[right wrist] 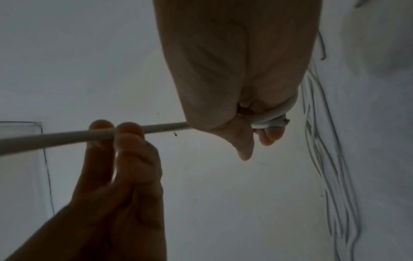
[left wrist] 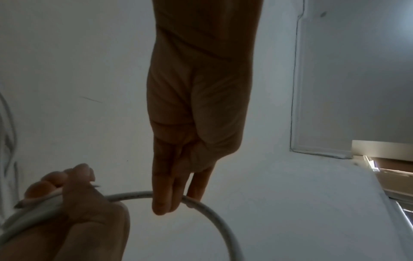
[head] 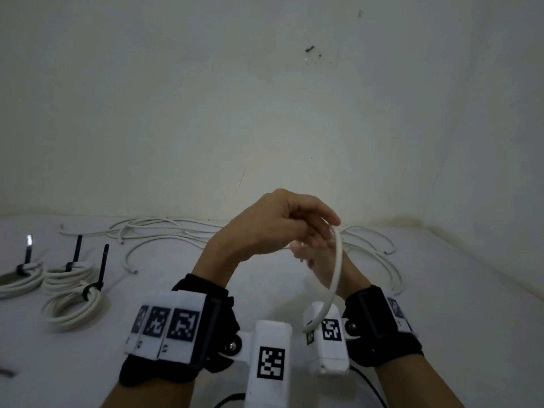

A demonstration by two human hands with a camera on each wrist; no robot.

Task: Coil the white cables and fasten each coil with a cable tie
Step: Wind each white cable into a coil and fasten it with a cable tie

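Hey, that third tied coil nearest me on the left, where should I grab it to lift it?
Probably at the black cable tie cinching the nearest coil, coming down from above. The coil lies flat on the table, and the tie bundles every loop at its far edge, so pinching there should lift all together.

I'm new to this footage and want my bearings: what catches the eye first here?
Centre frame, both hands work one white cable in mid-air: the left hand guides its arc while the right hand grips the gathered turns. At the left of the white table lie three finished coils with black cable ties sticking up; loose cables sprawl along the wall.
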